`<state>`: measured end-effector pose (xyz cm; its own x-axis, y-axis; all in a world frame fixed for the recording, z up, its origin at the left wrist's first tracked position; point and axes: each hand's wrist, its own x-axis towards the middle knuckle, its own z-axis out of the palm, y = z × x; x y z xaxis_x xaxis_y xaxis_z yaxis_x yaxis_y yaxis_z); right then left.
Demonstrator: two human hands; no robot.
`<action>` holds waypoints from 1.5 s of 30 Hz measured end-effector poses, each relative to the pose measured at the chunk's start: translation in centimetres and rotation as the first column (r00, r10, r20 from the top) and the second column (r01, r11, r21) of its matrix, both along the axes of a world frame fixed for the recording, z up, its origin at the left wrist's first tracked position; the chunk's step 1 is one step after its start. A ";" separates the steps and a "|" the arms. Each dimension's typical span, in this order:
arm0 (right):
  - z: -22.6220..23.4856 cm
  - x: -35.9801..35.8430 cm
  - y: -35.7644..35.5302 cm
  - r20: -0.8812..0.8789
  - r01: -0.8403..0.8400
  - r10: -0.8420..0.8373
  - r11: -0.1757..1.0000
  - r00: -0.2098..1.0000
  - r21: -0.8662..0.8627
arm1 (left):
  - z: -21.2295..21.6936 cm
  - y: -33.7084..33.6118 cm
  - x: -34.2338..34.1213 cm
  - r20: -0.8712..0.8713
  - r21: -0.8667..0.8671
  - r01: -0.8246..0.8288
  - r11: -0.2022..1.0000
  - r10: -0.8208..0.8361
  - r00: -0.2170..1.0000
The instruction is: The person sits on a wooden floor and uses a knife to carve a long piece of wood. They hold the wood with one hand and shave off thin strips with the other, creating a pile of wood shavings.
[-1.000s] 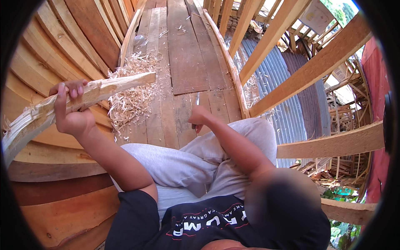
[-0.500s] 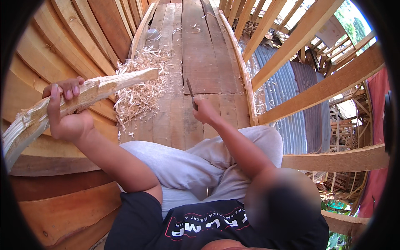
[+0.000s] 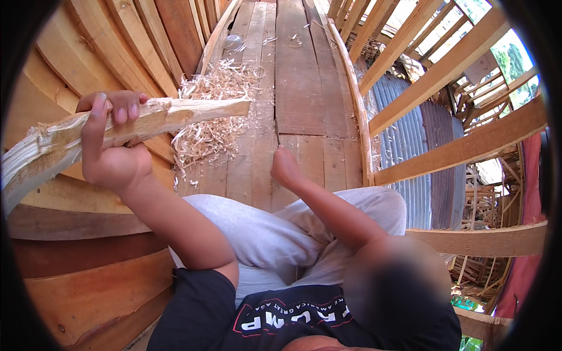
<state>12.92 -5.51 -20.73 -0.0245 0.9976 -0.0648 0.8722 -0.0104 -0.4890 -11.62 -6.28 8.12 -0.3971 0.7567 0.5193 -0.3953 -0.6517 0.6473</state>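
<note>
My left hand [image 3: 117, 167] is wrapped around a long, rough-hewn piece of wood [image 3: 193, 111]. The pale wood has splintered, chipped faces and runs from the left edge of view to a blunter end above the shavings. My right hand [image 3: 285, 167] is a closed fist over the floor in front of my knees, apart from the wood. From it a knife [image 3: 278, 140] sticks out, seen nearly edge-on; its handle is hidden in the fist. Curled wood shavings [image 3: 213, 88] lie heaped under and beyond the wood's end.
Curved plank walls [image 3: 88, 70] rise close on the left. Wooden ribs [image 3: 462, 140] stand along the right, with corrugated metal sheets [image 3: 404, 152] beyond them. A clear container [image 3: 233, 42] sits farther up the plank floor [image 3: 298, 88]. My crossed legs [image 3: 252, 228] are below my hands.
Against the frame, the wood and both hands sit farther right, as does the whole surrounding scene. The knife blade has turned and shows much less.
</note>
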 end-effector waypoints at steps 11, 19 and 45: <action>0.6 -1.0 0.8 -0.280 0.020 -0.002 0.998 0.960 0.060 | -0.2 0.1 -0.3 0.008 0.009 0.013 1.000 -0.013 1.000; 0.1 -1.9 0.7 -0.196 0.105 -0.092 0.993 0.976 0.057 | 0.0 -0.2 -0.3 0.010 -0.017 0.006 1.000 -0.006 1.000; 0.1 0.7 9.2 -0.468 0.108 -0.236 0.953 0.852 -0.283 | -0.2 0.5 -0.6 0.048 -0.046 -0.023 0.999 0.025 0.999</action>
